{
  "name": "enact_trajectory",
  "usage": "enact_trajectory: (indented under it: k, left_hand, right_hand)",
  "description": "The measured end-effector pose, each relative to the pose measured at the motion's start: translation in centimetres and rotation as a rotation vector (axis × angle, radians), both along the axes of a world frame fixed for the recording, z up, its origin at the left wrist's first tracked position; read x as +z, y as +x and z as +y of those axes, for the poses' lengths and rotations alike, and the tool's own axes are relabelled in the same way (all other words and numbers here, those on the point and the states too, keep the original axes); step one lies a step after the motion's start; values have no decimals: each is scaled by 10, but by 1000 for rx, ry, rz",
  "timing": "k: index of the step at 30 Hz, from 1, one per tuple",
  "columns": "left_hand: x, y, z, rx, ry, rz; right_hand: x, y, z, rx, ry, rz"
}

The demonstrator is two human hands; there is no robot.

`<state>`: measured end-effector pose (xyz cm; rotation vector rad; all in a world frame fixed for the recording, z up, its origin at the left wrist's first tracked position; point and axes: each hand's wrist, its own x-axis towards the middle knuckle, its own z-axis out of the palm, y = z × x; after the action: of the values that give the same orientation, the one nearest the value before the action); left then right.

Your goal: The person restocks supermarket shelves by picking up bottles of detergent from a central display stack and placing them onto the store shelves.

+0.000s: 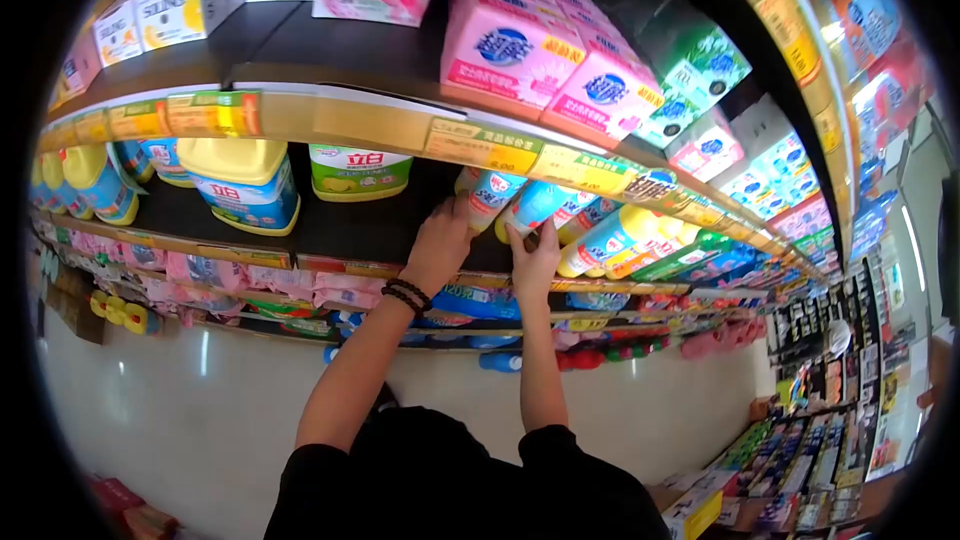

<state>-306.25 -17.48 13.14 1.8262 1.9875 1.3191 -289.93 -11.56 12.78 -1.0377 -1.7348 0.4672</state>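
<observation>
My left hand, with dark beads round its wrist, reaches onto the middle shelf; its fingers are against a white bottle with a pink and blue label. To the right, my right hand has its thumb and fingers round the lower part of a blue and white bottle. Both bottles stand side by side under the shelf's price strip, which hides their tops. More bottles with yellow and blue labels are close by on the right.
Left on this shelf are a green-labelled jug and a large blue and yellow jug. Above, the upper shelf's edge carries price tags, with pink boxes behind it. Lower shelves hold bagged goods.
</observation>
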Motion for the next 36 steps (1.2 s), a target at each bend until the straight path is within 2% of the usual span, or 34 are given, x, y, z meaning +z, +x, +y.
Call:
enact_trajectory:
  k: [3,7,8,9,10,11,12,14,16,18,20,22,23,24,25,27,29,31,34,36]
  left_hand:
    - [6,-1,-4,-30,11,-25]
    - [36,3,-46,38,162,-4]
    - [44,2,-69,55,209,1]
    - [50,-2,-93,67,263,12]
    - [51,-10,-125,40,233,-4]
    - [46,-20,-161,15,207,-25]
    - [33,-30,-195,34,144,-77]
    - [-10,-50,-264,120,-24,-193]
    - [-76,-67,-339,265,-193,-264]
    - [-117,-73,-416,431,-313,-345]
    - [-123,-75,-476,575,-382,-461]
    - [-119,-85,-527,731,-391,-527]
    - [-134,-90,-553,796,-325,-493]
    - [-147,-94,-571,843,-276,-552]
    - [-152,-99,-589,899,-220,-611]
    - [-119,-126,-615,897,-361,-496]
    - [-128,-152,-653,759,-503,-330]
    - [-107,-173,-685,682,-545,-344]
    - [-100,-191,-718,735,-217,-392]
    - [-78,-210,-749,766,-212,-401]
  right_hand:
    - [-3,0,4,18,2,43]
    - [0,1,-2,58,-68,71]
    - [2,8,-5,-20,-100,-161]
    - [-10,10,-6,-29,-31,-70]
    - [5,9,-25,-75,-21,-52]
    - [20,3,-47,-97,-128,142]
    - [24,3,-64,-163,2,113]
    - [19,-12,-102,-156,16,264]
    - [-8,-44,-144,56,69,315]
    - [-29,-95,-202,324,-177,249]
    - [-26,-149,-259,676,-410,-124]
    - [-58,-194,-312,1097,-376,-346]
    - [-81,-214,-341,1252,-92,-436]
    - [-86,-234,-365,1449,-92,-616]
    - [-76,-257,-395,1585,-60,-674]
    - [-87,-297,-450,1850,-31,-691]
    - [-86,-334,-506,1960,-2,-692]
    - [-76,-376,-565,2040,32,-656]
    - [-51,-421,-631,2106,43,-570]
    - [-33,-449,-672,2071,-186,-515]
